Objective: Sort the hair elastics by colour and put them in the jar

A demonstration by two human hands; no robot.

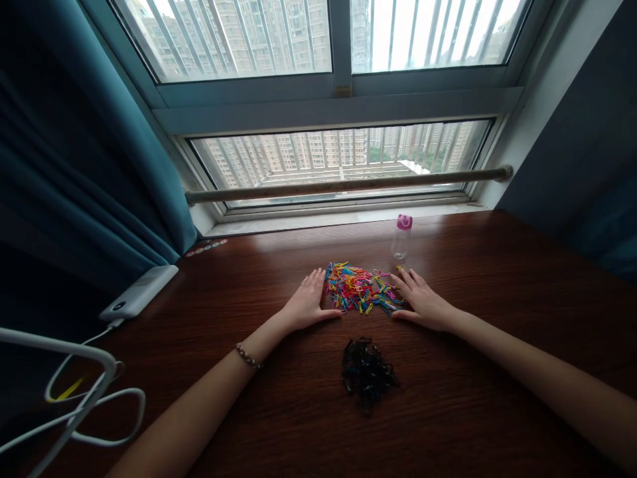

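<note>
A pile of small, bright multicoloured loops, possibly rubber bands [354, 288], lies on the dark wooden table [279, 411]. My left hand [309, 302] rests flat at the pile's left edge, fingers stretched out and thumb pointing along its near side. At the right edge lies my right hand [421, 302], its fingers spread and touching the outer loops. Nearer to me, between my forearms, sits a separate heap of small black pieces [367, 372], too dark to make out singly. Behind my right hand stands a clear little bottle with a pink cap [402, 237].
At the left edge lies a white power bank [139, 292] with a white cable plugged in. A thick white bent tube [94, 358] crosses the lower left. Blue curtain [99, 146] hangs at left; a metal rail [343, 188] spans the window beyond the table.
</note>
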